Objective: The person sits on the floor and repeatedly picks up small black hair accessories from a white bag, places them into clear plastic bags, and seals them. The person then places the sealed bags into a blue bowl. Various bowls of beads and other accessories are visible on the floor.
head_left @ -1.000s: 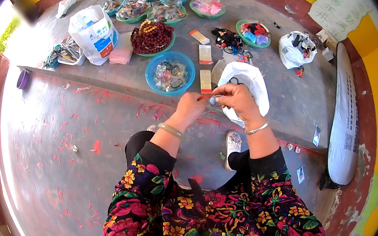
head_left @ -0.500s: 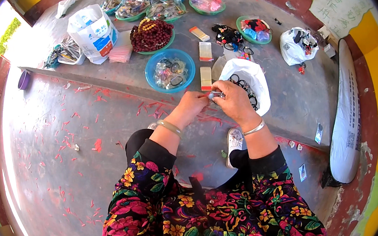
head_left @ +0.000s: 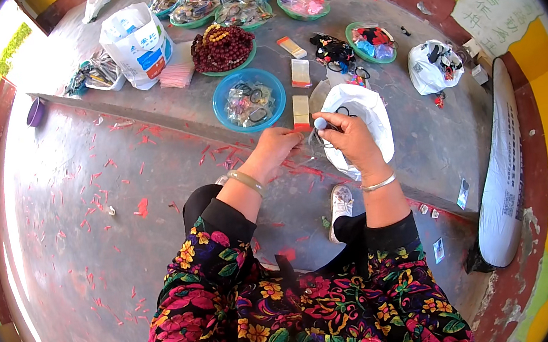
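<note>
My right hand (head_left: 354,142) is closed on a dark hair tie with a round grey-blue bead (head_left: 320,123) at its end, held up between thumb and forefinger. Just left of it, my left hand (head_left: 277,149) pinches what looks like a small clear plastic bag (head_left: 312,151); its outline is faint. Behind my right hand stands an open white bag (head_left: 378,124), with dark hair ties partly showing inside. A blue basin (head_left: 220,112) beyond my left hand holds small clear packets and black loops.
Packs of cards or bags (head_left: 301,109) lie beside the basin. Dark red beads (head_left: 221,49) fill a green bowl, with several filled bowls behind. A white carrier bag (head_left: 139,51) stands at left, a stuffed white bag (head_left: 435,66) at right. The raised ledge (head_left: 165,123) crosses the floor, strewn with red scraps.
My hands have moved apart. The right hand has shifted right with the beaded hair tie, and the bead now shows clearly. My left hand stays nearly in place.
</note>
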### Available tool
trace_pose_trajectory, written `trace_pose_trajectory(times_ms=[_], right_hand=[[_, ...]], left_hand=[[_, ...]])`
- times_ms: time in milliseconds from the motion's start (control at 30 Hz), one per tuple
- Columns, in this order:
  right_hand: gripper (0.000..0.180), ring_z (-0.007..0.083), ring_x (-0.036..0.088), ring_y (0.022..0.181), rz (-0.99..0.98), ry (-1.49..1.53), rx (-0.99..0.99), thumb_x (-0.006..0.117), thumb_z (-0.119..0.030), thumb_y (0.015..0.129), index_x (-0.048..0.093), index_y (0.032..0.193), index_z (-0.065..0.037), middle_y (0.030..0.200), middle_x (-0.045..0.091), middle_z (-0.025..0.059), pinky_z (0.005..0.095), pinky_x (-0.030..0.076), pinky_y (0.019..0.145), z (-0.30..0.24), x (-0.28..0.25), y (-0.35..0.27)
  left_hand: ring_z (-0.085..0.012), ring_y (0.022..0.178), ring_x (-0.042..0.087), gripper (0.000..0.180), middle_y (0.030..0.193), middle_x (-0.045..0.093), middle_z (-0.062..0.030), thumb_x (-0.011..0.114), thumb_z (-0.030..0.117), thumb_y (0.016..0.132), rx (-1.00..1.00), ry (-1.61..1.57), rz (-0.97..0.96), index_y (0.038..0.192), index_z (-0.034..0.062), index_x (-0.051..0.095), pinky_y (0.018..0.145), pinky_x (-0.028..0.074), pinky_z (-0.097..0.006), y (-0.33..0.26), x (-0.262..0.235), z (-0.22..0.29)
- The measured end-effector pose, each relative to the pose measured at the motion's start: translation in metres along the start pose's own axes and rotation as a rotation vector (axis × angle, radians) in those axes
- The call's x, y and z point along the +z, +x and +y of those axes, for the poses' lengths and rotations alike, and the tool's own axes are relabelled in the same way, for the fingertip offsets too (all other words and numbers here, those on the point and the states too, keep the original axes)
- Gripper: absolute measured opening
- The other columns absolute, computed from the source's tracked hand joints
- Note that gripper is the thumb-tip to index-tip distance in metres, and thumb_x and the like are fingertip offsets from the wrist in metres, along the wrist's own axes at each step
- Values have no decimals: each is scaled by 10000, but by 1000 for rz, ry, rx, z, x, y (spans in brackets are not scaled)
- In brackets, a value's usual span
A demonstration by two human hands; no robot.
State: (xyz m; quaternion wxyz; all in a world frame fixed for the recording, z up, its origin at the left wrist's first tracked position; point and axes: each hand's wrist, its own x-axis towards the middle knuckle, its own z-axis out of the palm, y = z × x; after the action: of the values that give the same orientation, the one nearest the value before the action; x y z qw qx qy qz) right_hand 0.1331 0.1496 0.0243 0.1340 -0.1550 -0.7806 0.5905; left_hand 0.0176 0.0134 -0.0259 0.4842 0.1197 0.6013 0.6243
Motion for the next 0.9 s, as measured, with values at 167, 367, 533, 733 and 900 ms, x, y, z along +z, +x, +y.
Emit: trace_pose_trajectory(times_ms=[167, 367, 533, 733, 900], right_hand=[[283, 47, 415, 583, -198, 524, 240, 602, -73, 837, 608, 1101, 30, 756, 573, -8, 185, 353, 533, -10, -11, -2], [274, 51, 406, 548, -239, 618, 257, 622, -61, 827, 609, 1080, 42, 772, 592, -3, 173, 329, 487, -5, -16, -2], [237, 49, 446, 582, -190, 531, 258, 633, -48, 813, 627, 1028, 51, 787, 611, -7, 183, 360, 508, -5, -14, -1], [111, 237, 607, 668, 165, -489, -291, 639, -41, 732, 649, 842, -35, 761, 637, 83, 312, 470, 607, -3, 9, -3], [59, 301, 600, 684, 124, -859, -392, 569, -99, 766, 595, 815, -79, 787, 593, 83, 387, 486, 574, 0, 24, -7]], left_hand=[[-210, 818, 643, 234, 898, 621, -133, 531, 84, 870, 3, -15, 3, 983, -115, 578, 689, 537, -309, 3, 0, -4], [-176, 793, 627, 236, 891, 623, -128, 534, 93, 867, 32, 73, -4, 981, -106, 587, 699, 522, -276, 2, 0, -2], [-164, 759, 626, 232, 855, 627, -115, 544, 109, 866, 33, 88, -24, 952, -97, 606, 661, 516, -268, 6, -3, -8], [-145, 728, 628, 236, 759, 636, -106, 577, 156, 838, 81, 488, 45, 901, -60, 648, 608, 500, -264, 8, -1, -8], [-331, 750, 617, 277, 781, 635, -205, 572, 274, 776, 198, 723, 90, 834, 23, 675, 670, 470, -404, 4, 2, -10]])
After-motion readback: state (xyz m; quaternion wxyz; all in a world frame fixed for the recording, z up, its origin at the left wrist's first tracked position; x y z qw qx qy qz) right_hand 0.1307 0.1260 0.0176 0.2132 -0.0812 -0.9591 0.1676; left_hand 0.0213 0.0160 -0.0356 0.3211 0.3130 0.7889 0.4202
